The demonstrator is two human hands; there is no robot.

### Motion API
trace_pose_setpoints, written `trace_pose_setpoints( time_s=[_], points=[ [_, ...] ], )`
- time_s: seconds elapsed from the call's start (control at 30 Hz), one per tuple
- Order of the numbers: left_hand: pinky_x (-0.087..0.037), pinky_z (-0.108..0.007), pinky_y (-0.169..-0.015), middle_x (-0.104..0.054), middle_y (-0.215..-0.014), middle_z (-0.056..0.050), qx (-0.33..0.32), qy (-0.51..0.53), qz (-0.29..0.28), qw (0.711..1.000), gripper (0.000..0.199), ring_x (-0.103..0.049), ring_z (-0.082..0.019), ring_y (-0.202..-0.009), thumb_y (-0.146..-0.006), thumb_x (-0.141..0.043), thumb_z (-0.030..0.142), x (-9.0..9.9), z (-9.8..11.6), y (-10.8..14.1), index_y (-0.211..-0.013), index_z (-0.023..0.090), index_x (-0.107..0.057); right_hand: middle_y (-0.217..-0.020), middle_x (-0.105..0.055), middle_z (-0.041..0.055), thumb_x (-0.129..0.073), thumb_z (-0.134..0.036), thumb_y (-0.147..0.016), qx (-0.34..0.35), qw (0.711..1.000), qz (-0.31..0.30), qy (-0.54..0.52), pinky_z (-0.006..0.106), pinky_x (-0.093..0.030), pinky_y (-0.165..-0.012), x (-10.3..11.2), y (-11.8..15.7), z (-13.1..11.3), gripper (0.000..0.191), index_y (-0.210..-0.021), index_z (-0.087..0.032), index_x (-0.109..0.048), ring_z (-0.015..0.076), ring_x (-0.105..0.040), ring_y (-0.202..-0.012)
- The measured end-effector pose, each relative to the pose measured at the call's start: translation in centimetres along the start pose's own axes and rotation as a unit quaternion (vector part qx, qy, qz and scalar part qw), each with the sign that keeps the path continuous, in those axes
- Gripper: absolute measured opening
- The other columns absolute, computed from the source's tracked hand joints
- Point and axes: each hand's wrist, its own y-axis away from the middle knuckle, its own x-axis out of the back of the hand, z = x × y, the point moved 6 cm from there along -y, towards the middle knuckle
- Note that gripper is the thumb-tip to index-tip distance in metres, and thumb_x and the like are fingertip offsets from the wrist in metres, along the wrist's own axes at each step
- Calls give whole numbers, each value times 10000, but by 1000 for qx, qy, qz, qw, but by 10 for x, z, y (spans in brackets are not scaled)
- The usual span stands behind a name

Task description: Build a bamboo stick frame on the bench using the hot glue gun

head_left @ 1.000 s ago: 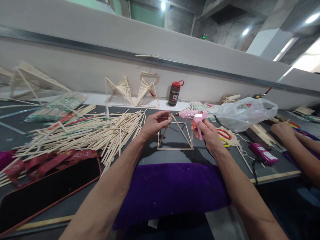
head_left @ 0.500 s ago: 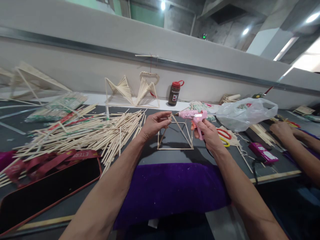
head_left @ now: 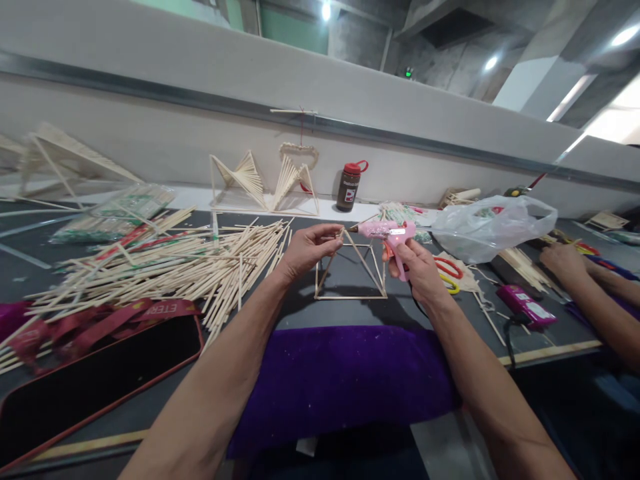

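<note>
A frame of thin wooden sticks (head_left: pixel 351 298) stands on the dark table, with a square base and slanting sticks that meet near the top. My left hand (head_left: pixel 311 250) pinches that upper joint between thumb and fingers. My right hand (head_left: pixel 416 265) is wrapped round the handle of a pink glue gun (head_left: pixel 385 230), fingers at its orange trigger. The gun lies level, and its nozzle points left, right beside the joint at my left fingertips. Whether the tip touches the wood I cannot tell.
Loose sticks (head_left: pixel 240 260) lie in a heap to the left, near a phone (head_left: pixel 105 380) and a red lanyard (head_left: pixel 115 323). Stick models (head_left: pixel 240 180) and a bottle (head_left: pixel 349 187) stand behind. A plastic bag (head_left: pixel 493 227), a purple box (head_left: pixel 526 307) and another person's hands (head_left: pixel 565 260) are at right.
My hands, the glue gun and the stick frame stay almost exactly where they were. At far right, the other person's hands have shifted slightly.
</note>
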Motion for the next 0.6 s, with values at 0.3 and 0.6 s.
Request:
trace_pose_setpoints(
  time_s=[0.3,0.6],
  points=[
    [-572,-294,-696,-759,-915,-61,1,-10,0,1000,406,-665,-154,-781,-681,-863,342,0,4,2,-1032,153,-786,-813,-697,-3,-651,-532,-876,0,1000,2,-1,231,-319,-446,0,1,-1,330,-894,-207,-596,62,-492,-478],
    [-565,-280,-691,-749,-907,-59,0,-16,-10,1000,428,-652,-141,-768,-678,-861,368,0,4,1,-1029,138,-779,-808,-708,-2,-659,-498,-883,9,1000,1,-11,223,-320,-445,0,2,-2,305,-873,-198,-604,56,-511,-470]
  ],
)
